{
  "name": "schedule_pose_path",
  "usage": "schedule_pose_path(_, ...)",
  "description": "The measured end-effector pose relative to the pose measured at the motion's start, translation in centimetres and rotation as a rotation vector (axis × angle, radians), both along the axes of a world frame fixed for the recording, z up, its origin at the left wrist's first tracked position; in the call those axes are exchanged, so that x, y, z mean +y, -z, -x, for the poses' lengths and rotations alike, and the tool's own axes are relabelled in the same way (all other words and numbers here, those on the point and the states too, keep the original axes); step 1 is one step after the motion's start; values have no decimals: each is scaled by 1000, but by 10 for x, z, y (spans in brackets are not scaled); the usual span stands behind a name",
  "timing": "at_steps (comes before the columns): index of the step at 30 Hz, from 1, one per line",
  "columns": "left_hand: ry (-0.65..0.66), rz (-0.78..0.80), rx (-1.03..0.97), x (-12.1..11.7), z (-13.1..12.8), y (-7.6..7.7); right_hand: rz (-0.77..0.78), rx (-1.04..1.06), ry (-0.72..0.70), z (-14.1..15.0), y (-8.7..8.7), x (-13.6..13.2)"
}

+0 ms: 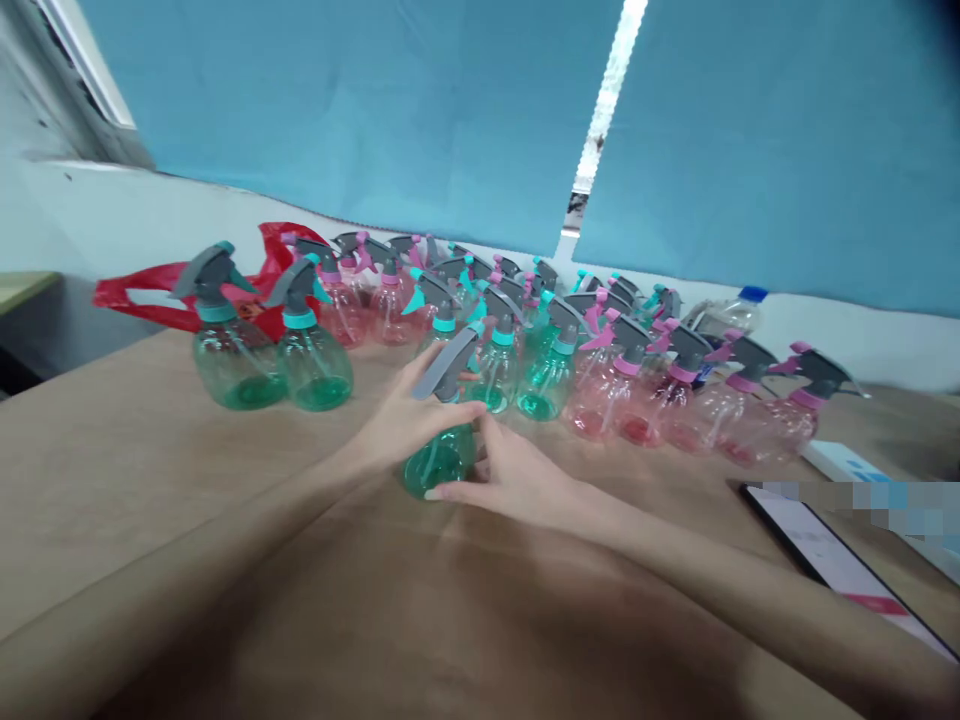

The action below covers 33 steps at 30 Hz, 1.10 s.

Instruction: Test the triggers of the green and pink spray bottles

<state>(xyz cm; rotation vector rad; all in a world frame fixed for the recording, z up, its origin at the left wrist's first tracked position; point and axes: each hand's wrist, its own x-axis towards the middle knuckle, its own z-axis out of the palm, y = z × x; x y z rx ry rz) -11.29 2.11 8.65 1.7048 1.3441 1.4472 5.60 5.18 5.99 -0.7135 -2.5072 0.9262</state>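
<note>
Both my hands are around one green spray bottle (437,462) with a grey trigger head, in the middle of the wooden table. My left hand (405,415) grips it at the neck, just under the head. Around the lower body wraps my right hand (510,470), its thumb near the base. The bottle tilts slightly, and the fingers hide part of its neck and side. Two green spray bottles (313,365) stand to the left. Close behind my hands are more green spray bottles (545,385), with pink spray bottles (637,405) to their right.
A red plastic bag (161,290) lies at the back left. On the right are a tablet or phone (832,560) and a white box (847,460). A clear bottle with a blue cap (750,297) is behind the pink row. A blue curtain (375,120) covers the wall.
</note>
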Motion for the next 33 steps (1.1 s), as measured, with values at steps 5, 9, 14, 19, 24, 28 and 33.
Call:
schedule_pose_path(5,-148,48,124,-31,33,-6,-110,-44,-30,40,-2,-12)
schedule_pose_path(9,-247,12,336,-52,62,-14,-137,-69,-71,69,-5,-14)
schedule_pose_path(14,-388,-7,585,-60,93,-20,-216,-20,-97,91,-4,-4)
schedule_pose_path(19,-449,59,658,-51,103,-30,-324,-20,13,88,-11,16)
schedule_pose_path(24,-423,66,628,-35,103,-35,-411,46,275,67,-24,44)
schedule_pose_path(28,-424,60,609,-22,101,-33,-419,70,362,59,-24,61)
schedule_pose_path(33,-416,60,578,-4,100,-32,-320,61,387,66,-24,66)
